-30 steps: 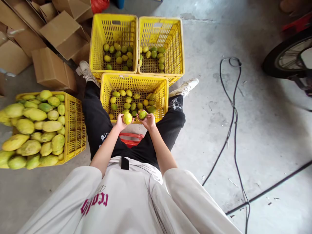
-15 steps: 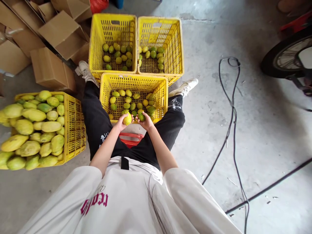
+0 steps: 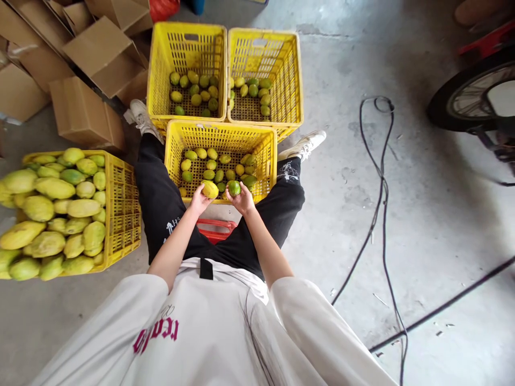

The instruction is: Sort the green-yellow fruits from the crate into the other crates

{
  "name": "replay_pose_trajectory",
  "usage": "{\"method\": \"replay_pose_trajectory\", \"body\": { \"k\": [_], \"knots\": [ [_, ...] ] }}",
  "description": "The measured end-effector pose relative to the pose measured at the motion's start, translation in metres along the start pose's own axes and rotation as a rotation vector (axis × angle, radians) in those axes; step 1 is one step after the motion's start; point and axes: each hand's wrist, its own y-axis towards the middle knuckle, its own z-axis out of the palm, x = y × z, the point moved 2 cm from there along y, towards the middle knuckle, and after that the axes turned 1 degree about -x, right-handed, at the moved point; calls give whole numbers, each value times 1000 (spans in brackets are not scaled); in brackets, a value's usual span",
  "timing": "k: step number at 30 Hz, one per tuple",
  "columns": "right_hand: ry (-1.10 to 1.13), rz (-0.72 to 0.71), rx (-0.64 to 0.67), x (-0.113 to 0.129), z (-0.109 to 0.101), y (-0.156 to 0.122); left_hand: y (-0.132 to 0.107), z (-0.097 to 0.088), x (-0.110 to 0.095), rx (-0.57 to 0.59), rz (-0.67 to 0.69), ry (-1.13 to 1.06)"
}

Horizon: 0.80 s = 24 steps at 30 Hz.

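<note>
My left hand [image 3: 200, 201] is closed around a yellow lemon [image 3: 210, 189]. Close beside it, my right hand [image 3: 243, 202] grips a greener lemon [image 3: 233, 187], its upper side showing. Both hands are over the near edge of a yellow plastic crate [image 3: 272, 155] between my legs. Several yellow and green lemons [image 3: 209, 175] lie spread over that crate's slatted bottom, some hidden behind my hands.
Two more yellow crates [image 3: 152, 69] [image 3: 300, 80] stand just beyond, each with several lemons. On the left, another crate [image 3: 123, 209] is heaped with larger-looking yellow-green fruit. Cardboard boxes [image 3: 86, 115] pile up behind it. A black cable [image 3: 384, 198] and a wheel [image 3: 462, 96] are on the right.
My hands have moved slightly apart and turned the lemons. The left lemon now lies more sideways, and more of the green one shows in my right hand.
</note>
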Motion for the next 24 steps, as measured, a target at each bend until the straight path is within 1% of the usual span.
{"method": "replay_pose_trajectory", "body": {
  "k": [3, 6, 9, 12, 16, 18, 22, 24],
  "knots": [
    [-41, -4, -90, -1, -4, 2, -1, 1, 1, -22, 11, 23],
    [-51, 7, -115, -1, -5, 5, -6, 2, 0, -20, 7, 24],
    [-37, 25, -53, -1, -3, 4, -12, 5, -3, -1, -7, 6],
    [-46, 27, 31, -1, -2, 1, -16, 7, -6, 58, -8, -57],
    [-11, -7, 43, -1, -1, 0, -15, 7, -6, 90, 12, -89],
    [1, -23, 26, -1, -1, 0, -13, 5, -5, 80, 14, -73],
    [-45, 1, -59, -4, -2, 2, -8, 2, -2, 8, 7, 3],
    [-70, 3, -103, -5, -3, 2, -6, 2, -1, 17, 21, 23]
  ]
}}
